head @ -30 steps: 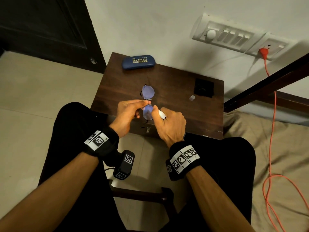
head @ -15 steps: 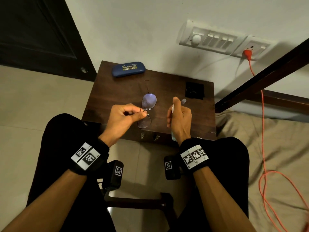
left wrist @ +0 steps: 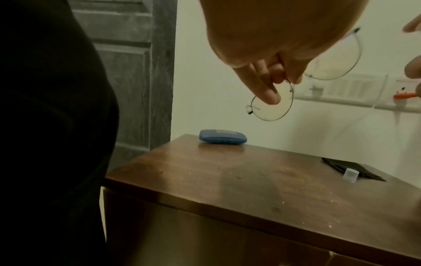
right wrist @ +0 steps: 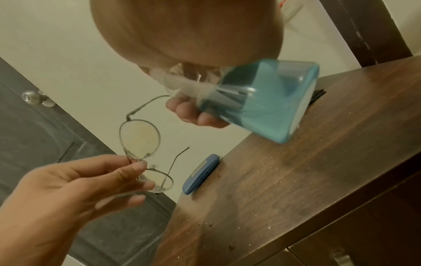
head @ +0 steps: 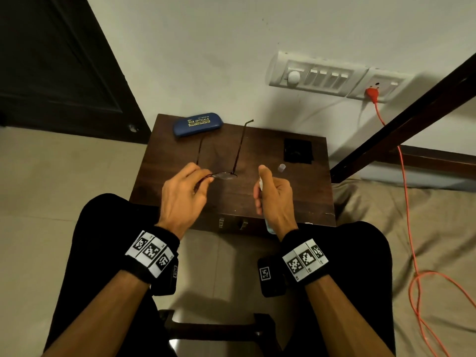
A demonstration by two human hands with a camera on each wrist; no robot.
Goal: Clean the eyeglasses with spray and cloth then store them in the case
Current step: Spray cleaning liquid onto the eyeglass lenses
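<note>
Spraying step in hand. Round wire-rimmed eyeglasses (right wrist: 145, 153) are pinched at the bridge by the left hand (head: 184, 195), held above the wooden bedside table (head: 296, 202). Blue spray bottle (right wrist: 259, 100) is gripped by the right hand (head: 273, 195) — nozzle beside the lenses. Next, likely: bottle set down, black cloth (head: 297, 150) fetched — blue case (head: 197, 124) lies shut.

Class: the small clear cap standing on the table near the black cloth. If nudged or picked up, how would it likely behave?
The clear cap looks like thin, hollow plastic, so probably very light. It stands on end on the table; a nudge might tip it. Being cylindrical, it would probably roll once on its side.
</note>
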